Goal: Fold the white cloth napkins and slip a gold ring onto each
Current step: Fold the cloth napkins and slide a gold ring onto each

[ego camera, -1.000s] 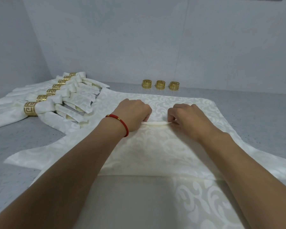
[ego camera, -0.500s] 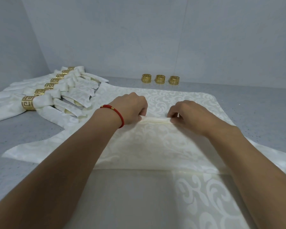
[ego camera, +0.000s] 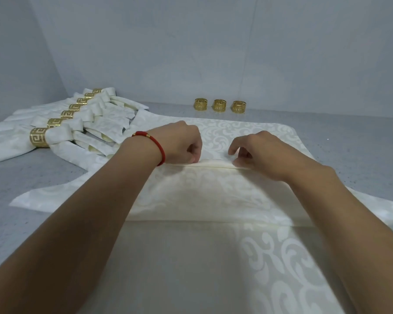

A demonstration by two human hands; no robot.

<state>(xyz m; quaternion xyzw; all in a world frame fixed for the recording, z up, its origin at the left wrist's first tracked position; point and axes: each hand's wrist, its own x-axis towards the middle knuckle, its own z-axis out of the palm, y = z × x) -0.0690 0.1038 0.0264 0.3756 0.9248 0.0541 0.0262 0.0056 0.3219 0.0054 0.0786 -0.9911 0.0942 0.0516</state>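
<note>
A white cloth napkin (ego camera: 213,189) with a pale scroll pattern lies spread across the middle of the grey desk (ego camera: 361,143), its near part folded over so that a straight fold edge runs side to side between the 2 hands. The left hand (ego camera: 179,143), with a red cord bracelet (ego camera: 156,145) on its wrist, has its fingers curled under and pinches the fold edge at its left end. The right hand (ego camera: 259,150) sits just beside it to the right, fingers bent, with the thumb and fingertips pinching the same fold edge at its right end; the raised strip of cloth stretches flat between the 2 grips. Another layer of patterned white cloth (ego camera: 281,268) covers the near edge of the desk beneath both forearms. Toward the far left corner of the desk lies a row of finished napkins (ego camera: 95,123), each folded and gathered through a gold ring with a key pattern; the nearest ringed one (ego camera: 38,137) is at the left edge, and the row recedes toward the back wall, overlapping one another. Near the far edge of the desk, well apart from the hands, 3 loose gold rings (ego camera: 219,105) stand upright in a short line, close together but not touching.
</note>
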